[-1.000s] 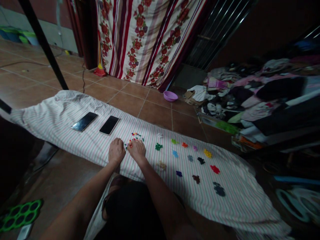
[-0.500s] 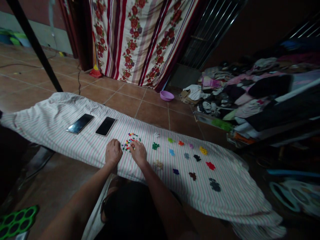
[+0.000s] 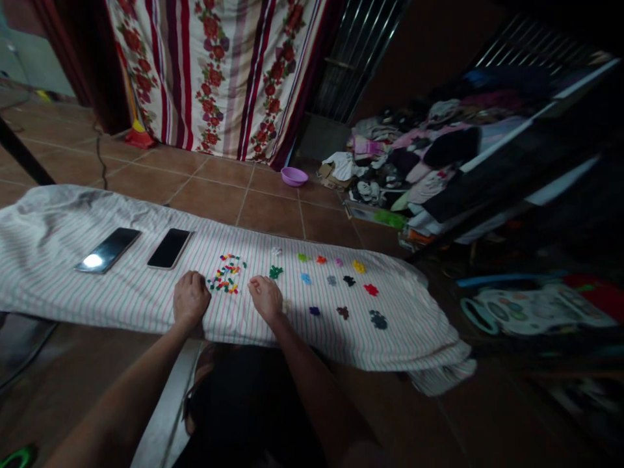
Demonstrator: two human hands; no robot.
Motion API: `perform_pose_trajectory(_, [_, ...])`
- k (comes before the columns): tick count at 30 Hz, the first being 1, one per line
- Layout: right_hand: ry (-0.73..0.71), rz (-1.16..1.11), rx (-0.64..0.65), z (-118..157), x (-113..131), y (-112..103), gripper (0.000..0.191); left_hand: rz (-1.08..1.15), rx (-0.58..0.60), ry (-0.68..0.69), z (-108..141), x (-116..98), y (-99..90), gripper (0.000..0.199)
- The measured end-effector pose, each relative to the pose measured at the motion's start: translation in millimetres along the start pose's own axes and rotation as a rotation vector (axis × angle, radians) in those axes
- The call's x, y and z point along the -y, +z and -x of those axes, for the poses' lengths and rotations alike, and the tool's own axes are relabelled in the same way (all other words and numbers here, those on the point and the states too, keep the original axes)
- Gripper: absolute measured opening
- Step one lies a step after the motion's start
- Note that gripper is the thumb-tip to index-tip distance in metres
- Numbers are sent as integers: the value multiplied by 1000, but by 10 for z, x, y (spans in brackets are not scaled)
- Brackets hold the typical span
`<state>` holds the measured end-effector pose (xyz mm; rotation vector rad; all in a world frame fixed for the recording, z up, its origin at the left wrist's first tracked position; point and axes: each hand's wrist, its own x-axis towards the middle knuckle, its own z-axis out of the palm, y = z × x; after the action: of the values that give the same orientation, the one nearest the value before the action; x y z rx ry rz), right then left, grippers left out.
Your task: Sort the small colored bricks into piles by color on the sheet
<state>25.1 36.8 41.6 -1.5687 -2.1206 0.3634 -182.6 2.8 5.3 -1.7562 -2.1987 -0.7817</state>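
Observation:
A mixed heap of small coloured pieces (image 3: 227,276) lies on the striped cloth (image 3: 156,292). My left hand (image 3: 191,299) rests closed on the cloth just left of the heap; whatever its fingers may hold is hidden. To the right of the heap is my right hand (image 3: 266,297), its thumb and fingertips pinched together on something too small to make out. Beyond it lie separate single-colour piles, among them green (image 3: 275,272), light blue (image 3: 305,279), yellow (image 3: 359,266), red (image 3: 371,290) and brown (image 3: 343,312). A beige pile is partly hidden by my right hand.
Two phones, one with a bright reflection (image 3: 108,251) and one dark (image 3: 170,248), lie on the cloth at the left. A purple basin (image 3: 294,176) stands on the tiled floor beyond. Heaped clothes (image 3: 414,153) fill the back right.
My right hand has moved off the mixed heap to the right, towards the green and beige piles, uncovering the heap. My left hand stays beside it. The camera view has shifted to the right.

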Motion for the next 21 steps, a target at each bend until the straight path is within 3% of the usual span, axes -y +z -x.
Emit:
perform_pose_trajectory(7, [59,0,-110,158,-402,-201,14,-14,7,0,-1,-11,-18,17])
perform_pose_trajectory(16, [188,14,-387,523,-1274,-736,22,-17,0,6,1,14,0,17])
perform_pose_trajectory(21, [300,66,-425,715,-1678,-972,25,-28,33,-8,-14,-23,-47,19])
